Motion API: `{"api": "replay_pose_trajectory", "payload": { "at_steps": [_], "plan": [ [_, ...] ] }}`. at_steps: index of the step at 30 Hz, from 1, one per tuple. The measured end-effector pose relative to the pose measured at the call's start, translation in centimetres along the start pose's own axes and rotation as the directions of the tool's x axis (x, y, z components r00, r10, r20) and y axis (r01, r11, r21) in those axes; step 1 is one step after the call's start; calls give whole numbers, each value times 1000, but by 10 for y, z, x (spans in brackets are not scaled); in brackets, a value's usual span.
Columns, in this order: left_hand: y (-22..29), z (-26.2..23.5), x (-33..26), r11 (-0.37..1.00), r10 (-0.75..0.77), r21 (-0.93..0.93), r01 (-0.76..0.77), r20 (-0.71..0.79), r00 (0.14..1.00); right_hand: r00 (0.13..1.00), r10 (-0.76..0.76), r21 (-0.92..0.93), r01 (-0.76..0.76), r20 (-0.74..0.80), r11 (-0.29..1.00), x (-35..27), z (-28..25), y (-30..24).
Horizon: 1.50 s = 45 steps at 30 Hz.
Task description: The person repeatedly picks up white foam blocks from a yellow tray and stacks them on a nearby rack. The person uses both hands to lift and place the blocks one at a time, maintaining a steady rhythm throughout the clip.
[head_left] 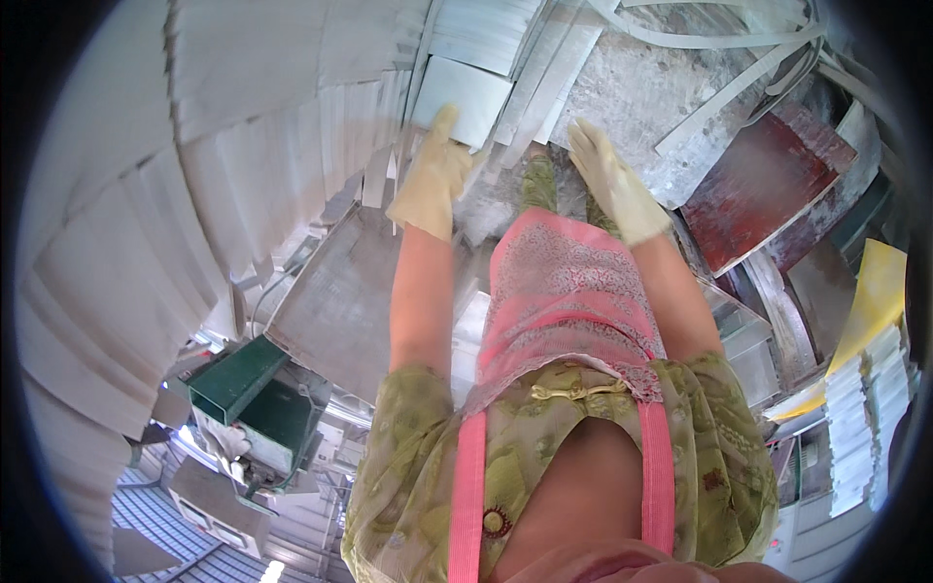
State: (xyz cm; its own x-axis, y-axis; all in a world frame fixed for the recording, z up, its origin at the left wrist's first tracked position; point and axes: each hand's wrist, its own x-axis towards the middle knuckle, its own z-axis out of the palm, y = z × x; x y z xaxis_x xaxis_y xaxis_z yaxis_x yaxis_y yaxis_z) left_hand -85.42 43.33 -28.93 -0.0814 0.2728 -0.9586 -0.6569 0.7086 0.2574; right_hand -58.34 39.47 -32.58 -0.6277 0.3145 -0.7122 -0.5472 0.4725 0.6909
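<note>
- My left hand (434, 180), in a cream glove, is pointing straight at the pale square sheet (471, 102); a fingertip is overlapping its near-left part.
- Key relation: the sheet is lying just ahead of that hand and a little right of it. Left is clearly the nearer hand.
- Long axis: none worth calling. The sheet is looking close to square and is sitting slightly skewed, its far edge sloping toward me on the right.
- A second pale panel (483, 34) is lying just beyond it, roughly in line with it.
- Long pale strips (561, 73) are running away from me just right of the sheet, leaning rightward at their far ends.
- My right hand (617, 185), gloved too, is spreading fingers forward near the strips' near ends, over the near-left part of a mottled grey sheet (637, 92). Nothing is showing in its grasp.
- From the right hand, the square sheet is lying ahead and left, across the strips.
- Hands are standing well apart, my pink apron (573, 282) showing between the forearms.
- Hedge: the left hand's underside is hiding from view, so I'm not telling pinch from light touch.
- A dark red sheet (763, 185) is lying further right, beside the right hand and apart from it.
</note>
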Motion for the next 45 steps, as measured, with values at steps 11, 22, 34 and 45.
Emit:
{"api": "replay_pose_trajectory", "payload": {
  "at_steps": [11,22,34,45],
  "plan": [
    [-12,-8,16,894,311,336,-297,14,950,743,-124,-229,41,658,-973,171,-29,58],
    [-7,25,1,980,175,-93,-175,-13,985,512,116,0,219,851,-976,130,-2,123],
    [-7,20,-6,980,162,-122,-159,14,987,416,196,72,295,888,-953,119,-22,136],
    [2,10,11,995,61,-78,-61,6,998,404,436,463,36,804,-886,84,14,136]
  ]
}}
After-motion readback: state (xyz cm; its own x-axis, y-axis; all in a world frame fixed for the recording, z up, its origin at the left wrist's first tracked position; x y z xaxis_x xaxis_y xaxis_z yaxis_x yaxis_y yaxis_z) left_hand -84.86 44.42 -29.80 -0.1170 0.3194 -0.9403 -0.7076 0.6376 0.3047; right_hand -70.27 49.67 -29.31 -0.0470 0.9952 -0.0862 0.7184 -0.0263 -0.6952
